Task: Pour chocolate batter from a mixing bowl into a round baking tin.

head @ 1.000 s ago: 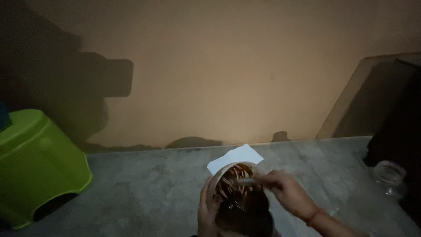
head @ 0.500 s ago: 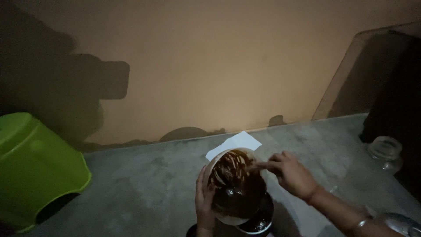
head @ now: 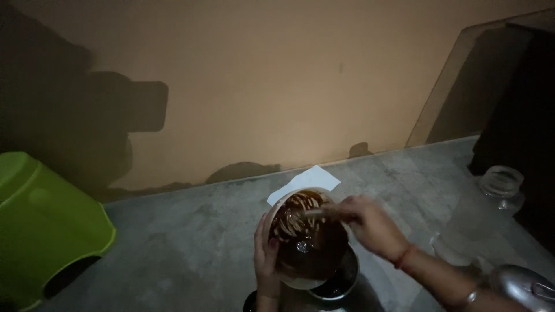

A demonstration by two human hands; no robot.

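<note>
Below, one tilted bowl smeared with dark batter sits over a dark pot on the floor. Left hand clasps its rim; right hand pinches one utensil inside it (kind unclear). One white paper lies behind; one green stool, one clear jar.

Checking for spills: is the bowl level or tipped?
Tipped. The bowl, held by the left hand, leans over a dark pot, with its brown-smeared inside facing the camera.
</note>
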